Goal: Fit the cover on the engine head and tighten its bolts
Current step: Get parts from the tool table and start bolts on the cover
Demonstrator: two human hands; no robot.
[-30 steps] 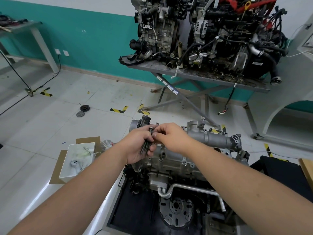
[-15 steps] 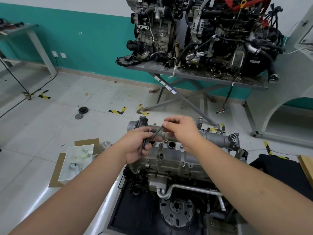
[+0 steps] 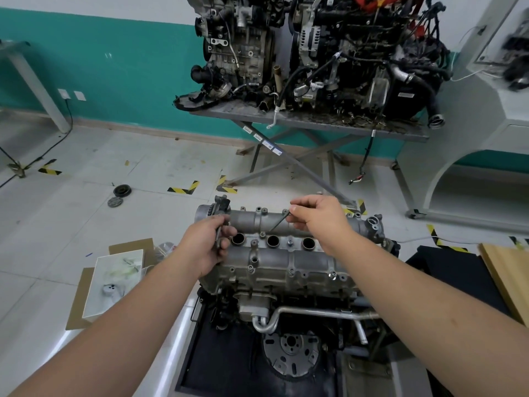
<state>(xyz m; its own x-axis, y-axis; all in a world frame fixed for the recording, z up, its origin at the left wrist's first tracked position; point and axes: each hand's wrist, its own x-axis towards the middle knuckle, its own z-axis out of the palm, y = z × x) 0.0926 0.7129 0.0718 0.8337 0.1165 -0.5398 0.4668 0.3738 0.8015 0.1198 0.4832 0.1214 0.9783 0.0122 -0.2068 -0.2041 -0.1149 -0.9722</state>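
Note:
The grey aluminium cover (image 3: 289,255) lies on top of the engine head in the middle of the view, with three round plug wells along it. My right hand (image 3: 320,217) pinches a long dark bolt (image 3: 279,223) by its head; the bolt slants down to a hole near the cover's middle. My left hand (image 3: 207,243) hovers over the cover's left end, closed around a bundle of more bolts (image 3: 219,239). A few bolts stand in the cover's front flange.
The engine stands on a black mat (image 3: 229,365) with a flywheel (image 3: 290,352) facing me. A white tray (image 3: 114,279) on cardboard lies on the floor to the left. Behind, a metal table (image 3: 309,121) carries two engines. A wooden board (image 3: 506,273) sits at right.
My right hand has drawn one bolt out of the bundle and carried it right and away, lowering its tip onto the cover. My left hand stayed at the cover's left end.

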